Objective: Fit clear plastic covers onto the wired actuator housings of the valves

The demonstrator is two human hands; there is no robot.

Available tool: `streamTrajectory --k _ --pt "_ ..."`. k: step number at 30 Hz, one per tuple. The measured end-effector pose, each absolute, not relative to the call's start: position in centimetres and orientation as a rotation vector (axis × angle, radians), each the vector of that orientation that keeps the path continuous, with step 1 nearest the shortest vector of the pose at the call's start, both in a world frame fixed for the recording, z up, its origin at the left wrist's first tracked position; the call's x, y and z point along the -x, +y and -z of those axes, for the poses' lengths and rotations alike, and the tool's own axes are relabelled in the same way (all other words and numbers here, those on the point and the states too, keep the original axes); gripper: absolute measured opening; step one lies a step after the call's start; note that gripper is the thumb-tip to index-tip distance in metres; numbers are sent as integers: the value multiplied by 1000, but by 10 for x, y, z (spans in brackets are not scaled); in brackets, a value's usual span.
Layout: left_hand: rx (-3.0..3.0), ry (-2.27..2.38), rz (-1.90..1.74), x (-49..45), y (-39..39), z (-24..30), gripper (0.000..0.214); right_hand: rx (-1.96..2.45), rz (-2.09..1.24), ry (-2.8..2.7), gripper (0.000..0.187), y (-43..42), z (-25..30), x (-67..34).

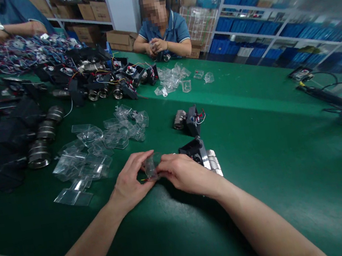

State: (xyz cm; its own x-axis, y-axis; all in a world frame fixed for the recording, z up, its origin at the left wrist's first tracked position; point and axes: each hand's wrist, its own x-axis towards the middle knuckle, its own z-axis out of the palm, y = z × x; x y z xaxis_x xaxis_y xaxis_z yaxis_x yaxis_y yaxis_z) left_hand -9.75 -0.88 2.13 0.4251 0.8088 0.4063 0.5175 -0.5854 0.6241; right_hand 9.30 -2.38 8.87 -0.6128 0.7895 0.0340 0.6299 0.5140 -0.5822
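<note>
My left hand (130,180) is closed on a small clear plastic piece (150,168), held between thumb and fingers just above the table. Against the same piece, the fingertips of my right hand (182,171) are pinched together. A short yellow-and-red wire end shows by my left thumb; what it belongs to is hidden. Just behind my right hand lies a black housing (196,152) with a silver metal cylinder (214,162), partly covered by the hand. Farther back sits a second black housing (193,120) with red and white wires and a ribbed metal cylinder (180,119).
Loose clear plastic pieces (93,162) are heaped left of my hands on the green table (259,153). Black housings (5,145) with metal cylinders and wires crowd the left. A co-worker (160,30) sits opposite, with more clear pieces (171,78) in front. Black cables (331,94) lie right.
</note>
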Motion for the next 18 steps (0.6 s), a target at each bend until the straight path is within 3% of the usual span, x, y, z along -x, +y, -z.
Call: streamTrajectory --k 5,18 --pt "-2315 1136 -1017 96 -10 -24 51 1289 -874 -2258 8 -24 -88 -92" --pt "-2400 1107 -1038 94 -13 -25 53 1455 -859 -2294 9 -25 -93 -90"
